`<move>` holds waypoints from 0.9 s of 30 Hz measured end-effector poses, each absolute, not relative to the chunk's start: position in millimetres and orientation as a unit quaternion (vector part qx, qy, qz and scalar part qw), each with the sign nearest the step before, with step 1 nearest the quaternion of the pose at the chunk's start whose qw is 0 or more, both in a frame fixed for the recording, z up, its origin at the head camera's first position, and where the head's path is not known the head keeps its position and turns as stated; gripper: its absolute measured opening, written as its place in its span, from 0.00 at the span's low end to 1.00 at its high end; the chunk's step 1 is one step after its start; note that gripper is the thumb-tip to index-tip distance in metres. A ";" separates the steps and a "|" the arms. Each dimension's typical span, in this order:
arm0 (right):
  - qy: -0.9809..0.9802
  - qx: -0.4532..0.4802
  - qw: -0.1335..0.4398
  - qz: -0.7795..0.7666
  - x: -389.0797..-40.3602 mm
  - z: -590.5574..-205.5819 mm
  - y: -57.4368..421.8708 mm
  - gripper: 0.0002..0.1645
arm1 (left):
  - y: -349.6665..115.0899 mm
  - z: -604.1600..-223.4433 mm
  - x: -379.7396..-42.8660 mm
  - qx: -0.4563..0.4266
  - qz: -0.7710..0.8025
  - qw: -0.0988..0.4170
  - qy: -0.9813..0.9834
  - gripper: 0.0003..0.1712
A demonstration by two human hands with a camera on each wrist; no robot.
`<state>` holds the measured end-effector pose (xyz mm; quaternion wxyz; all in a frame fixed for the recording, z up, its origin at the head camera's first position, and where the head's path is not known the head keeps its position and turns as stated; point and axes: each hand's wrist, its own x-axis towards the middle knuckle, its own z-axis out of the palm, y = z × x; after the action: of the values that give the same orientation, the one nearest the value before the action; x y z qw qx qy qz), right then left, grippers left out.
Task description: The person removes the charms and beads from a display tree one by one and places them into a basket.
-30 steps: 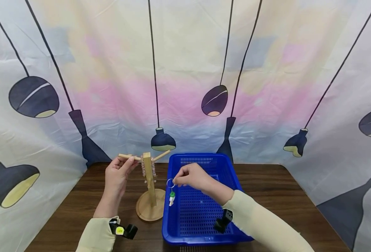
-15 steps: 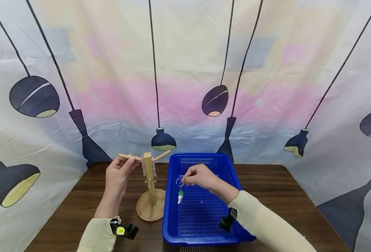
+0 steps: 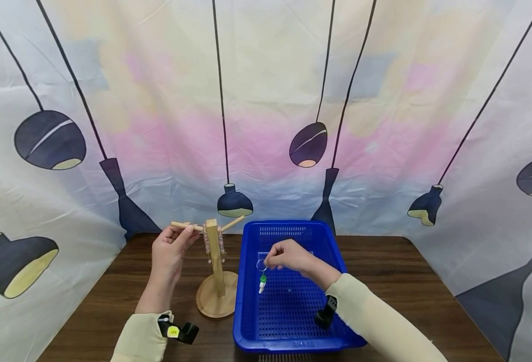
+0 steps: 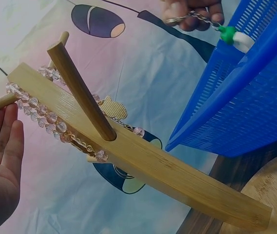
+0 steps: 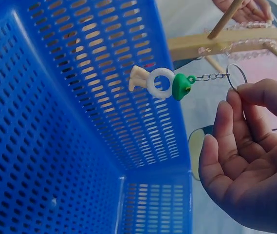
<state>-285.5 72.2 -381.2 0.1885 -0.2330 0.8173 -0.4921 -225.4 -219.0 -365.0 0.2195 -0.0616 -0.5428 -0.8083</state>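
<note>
My right hand (image 3: 288, 255) pinches the metal ring of a keychain (image 5: 179, 87) between thumb and forefinger. From its short chain dangles a small figure with a green top, a white ring-shaped middle and cream legs, over the left part of the blue basket (image 3: 243, 301). On the left, my left hand (image 3: 170, 246) grips a peg of the wooden stand (image 3: 216, 256) near its top. Pink beaded bracelets (image 4: 41, 114) hang on the stand's pegs close to the post; a gold charm (image 4: 113, 107) shows among them in the left wrist view.
The stand's round base (image 3: 211, 304) rests on the dark wooden table (image 3: 374, 281), just left of the basket. A printed cloth with hanging lamps (image 3: 266, 125) forms the backdrop. Black cameras (image 3: 189, 333) are strapped to both wrists.
My right hand has carried the keychain rightward from the basket's left rim to over its inside, then slightly lower. The left hand stays on the peg.
</note>
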 end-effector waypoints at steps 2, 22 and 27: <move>0.820 -0.232 0.193 -0.486 -287.0 -383.4 72.2 0.08 | -219.3 -365.0 -225.5 -0.062 -0.810 0.218 -0.541 0.12; 0.840 -0.194 0.218 -0.457 -296.1 -409.1 72.9 0.09 | -219.5 -365.3 -225.7 -0.064 -0.808 0.215 -0.545 0.11; 0.845 -0.176 0.222 -0.453 -298.5 -414.7 73.6 0.09 | -219.5 -365.5 -225.5 -0.070 -0.808 0.215 -0.544 0.10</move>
<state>-298.5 73.6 -414.7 0.2217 -0.1764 0.8451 -0.4535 -225.5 -219.5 -365.5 0.2148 -0.0697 -0.5437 -0.8083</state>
